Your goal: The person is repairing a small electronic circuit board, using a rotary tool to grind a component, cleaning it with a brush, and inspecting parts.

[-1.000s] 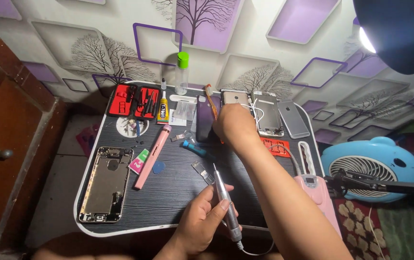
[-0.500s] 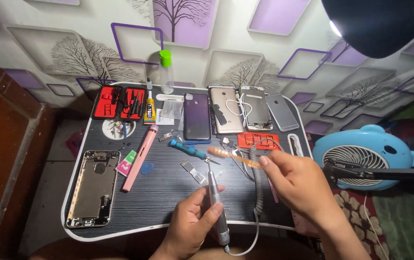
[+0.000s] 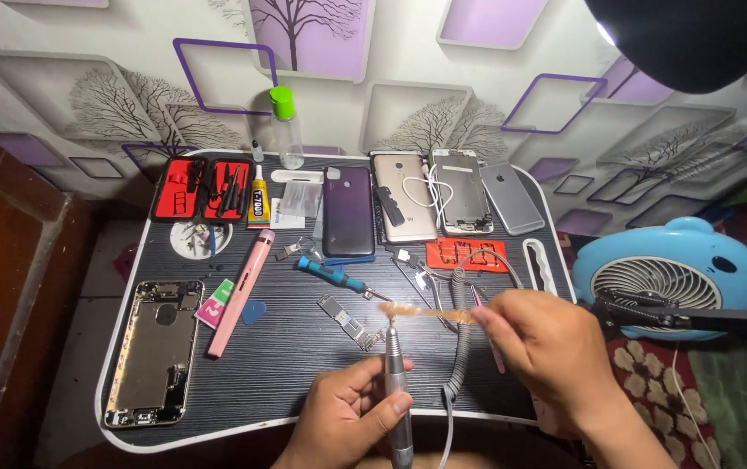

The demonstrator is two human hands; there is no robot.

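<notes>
Seen from the head camera, the left hand (image 3: 347, 417) is wrapped around a slim silver rotary pen tool (image 3: 397, 391) at the near edge of the dark lap table (image 3: 304, 347), its tip pointing up and away from the person. The right hand (image 3: 547, 347) pinches a thin, pale brush-like stick (image 3: 426, 313) and holds its blurred end just above the tool's tip, so the two meet over the table's near middle. A small circuit board (image 3: 347, 320) lies just beyond the tip, untouched. An opened phone frame (image 3: 152, 352) sits at the near left corner, and a dark phone (image 3: 347, 211) lies among several others along the far edge. Judging by this, the tool is being readied, and work on the board itself looks not yet begun.
</notes>
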